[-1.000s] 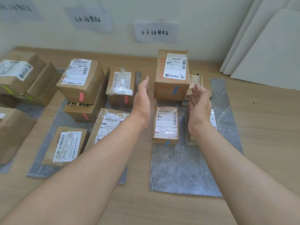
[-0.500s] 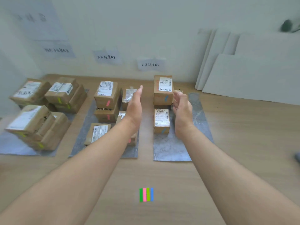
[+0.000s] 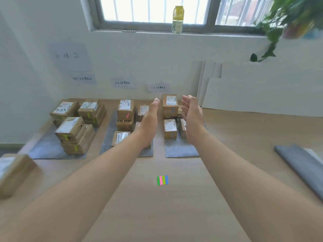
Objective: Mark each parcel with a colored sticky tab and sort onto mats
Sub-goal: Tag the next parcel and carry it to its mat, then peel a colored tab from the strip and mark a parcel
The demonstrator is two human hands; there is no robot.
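Brown cardboard parcels stand on three grey mats by the wall. The left mat [image 3: 47,147] holds stacks with yellow-green tabs [image 3: 75,135]. On the middle mat [image 3: 108,142] are parcels with pink tabs [image 3: 125,112]. The right mat [image 3: 181,149] carries parcels with blue tabs [image 3: 170,105]. My left hand [image 3: 148,123] and my right hand [image 3: 192,117] are raised in front of the right mat, palms facing each other, fingers straight, holding nothing. A pad of green, pink and blue sticky tabs [image 3: 162,180] lies on the wooden table near me.
One more parcel [image 3: 12,172] sits at the table's left edge. A folded grey mat [image 3: 304,165] lies at the right. White boards [image 3: 262,91] lean on the wall. Paper labels [image 3: 158,87] hang above the mats. A bottle [image 3: 178,20] stands on the windowsill.
My view has pulled back and up, so the window and tab pad now show. Both hands have drawn back from the blue-tab parcels, still apart and empty.
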